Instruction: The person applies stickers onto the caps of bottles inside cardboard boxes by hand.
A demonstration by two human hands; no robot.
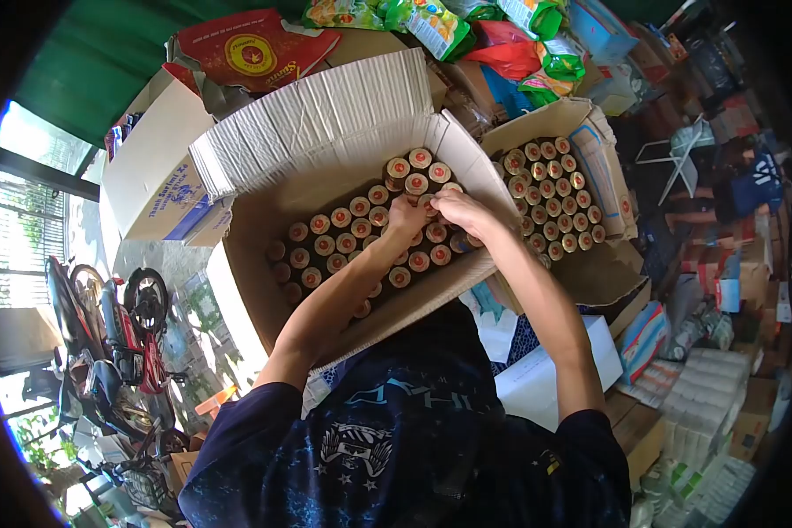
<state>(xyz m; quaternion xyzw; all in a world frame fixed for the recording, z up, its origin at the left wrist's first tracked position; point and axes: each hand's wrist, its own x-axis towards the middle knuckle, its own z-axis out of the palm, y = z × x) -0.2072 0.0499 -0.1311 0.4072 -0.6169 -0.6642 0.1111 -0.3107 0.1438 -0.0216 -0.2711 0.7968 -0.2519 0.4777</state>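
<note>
Inside a large open cardboard box [308, 110] stand many upright jars [359, 206] with gold lids marked by a red centre. My left hand [407, 220] is closed, its fingers curled at the edge of a jar lid [427, 203] near the box's right part. From the other side, my right hand [460, 214] closes on the same jar, fingertips near those of the left. The jar's body is hidden by the hands and its neighbours. A few jars at the back right [421, 158] stand higher than the rest.
A second carton [612, 167] full of similar jars adjoins on the right. Colourful packets [440, 26] and a red bag [255, 53] lie behind. Motorcycles [119, 343] are at left. Stacked goods [704, 396] and a person in a dark shirt [757, 185] are at right.
</note>
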